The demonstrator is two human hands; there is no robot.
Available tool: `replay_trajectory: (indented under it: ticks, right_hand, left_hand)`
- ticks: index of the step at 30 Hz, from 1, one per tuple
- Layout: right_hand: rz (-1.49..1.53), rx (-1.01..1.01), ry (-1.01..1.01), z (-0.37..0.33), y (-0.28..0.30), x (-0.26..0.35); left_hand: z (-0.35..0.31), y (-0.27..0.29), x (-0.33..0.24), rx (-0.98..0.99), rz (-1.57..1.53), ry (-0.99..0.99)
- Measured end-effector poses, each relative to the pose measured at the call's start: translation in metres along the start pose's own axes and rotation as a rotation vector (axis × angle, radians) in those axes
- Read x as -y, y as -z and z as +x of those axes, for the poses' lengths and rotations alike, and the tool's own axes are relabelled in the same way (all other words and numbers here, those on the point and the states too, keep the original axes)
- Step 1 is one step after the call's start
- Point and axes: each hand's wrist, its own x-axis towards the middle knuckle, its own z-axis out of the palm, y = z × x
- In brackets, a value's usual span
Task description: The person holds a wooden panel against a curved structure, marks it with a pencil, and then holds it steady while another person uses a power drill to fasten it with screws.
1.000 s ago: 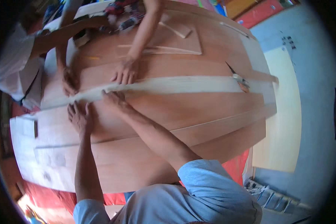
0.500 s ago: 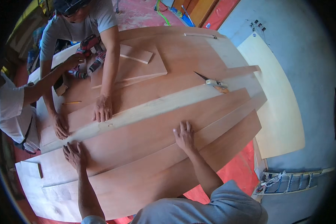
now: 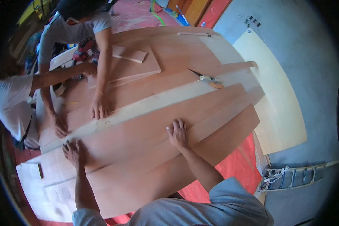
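Observation:
My left hand [image 3: 74, 153] lies on a long reddish-brown wooden panel [image 3: 147, 135], near the panel's left end, fingers spread and pressing down. My right hand [image 3: 178, 133] rests on the same panel farther right, its fingers also apart. Neither hand holds anything. Along the panel's far edge runs a pale wood strip [image 3: 150, 105]. Across that strip from me, one co-worker leans in with both hands [image 3: 100, 108] down on the wood. A second person's arm [image 3: 64, 75] reaches in from the left, its hand partly hidden behind the first worker's arm.
Red power drills [image 3: 86, 46] and loose wood pieces [image 3: 137, 67] lie on the far side. A hand plane or similar tool [image 3: 211, 81] sits right of centre. Pale sheet [image 3: 271, 94] and a ladder [image 3: 290, 177] are at the right. Red sheeting [image 3: 237, 162] covers the floor.
The second person's hand has moved from the drill rightward, behind the co-worker's arm. The whole view has shifted slightly. My hands stay flat on the panel.

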Motion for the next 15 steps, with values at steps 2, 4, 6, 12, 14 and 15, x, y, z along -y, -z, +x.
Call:
replay_trajectory:
  ticks: [2, 4, 6, 12, 14, 15]
  right_hand:
    - [-0.016, 0.035, 0.008, 0.000, -0.001, 0.002]
    - [-0.023, 0.125, 0.019, -0.003, -0.003, 0.002]
    - [-0.021, -0.056, -0.006, -0.003, -0.005, 0.002]
    - [-0.054, -0.035, 0.011, -0.003, -0.001, -0.001]
    - [-0.065, -0.090, 0.055, -0.005, -0.001, -0.002]
    - [-0.034, -0.072, 0.030, -0.007, -0.001, -0.002]
  left_hand:
    - [0.002, -0.005, 0.011, -0.063, -0.106, -0.117]
    - [0.002, -0.005, 0.017, -0.014, -0.186, -0.163]
    - [-0.005, 0.006, 0.003, -0.078, -0.158, -0.044]
    - [-0.125, 0.203, -0.106, 0.102, -1.042, -0.696]
    - [-0.175, 0.318, -0.127, 0.007, -0.920, -0.993]
    - [-0.195, 0.372, -0.133, -0.137, -0.851, -1.116]
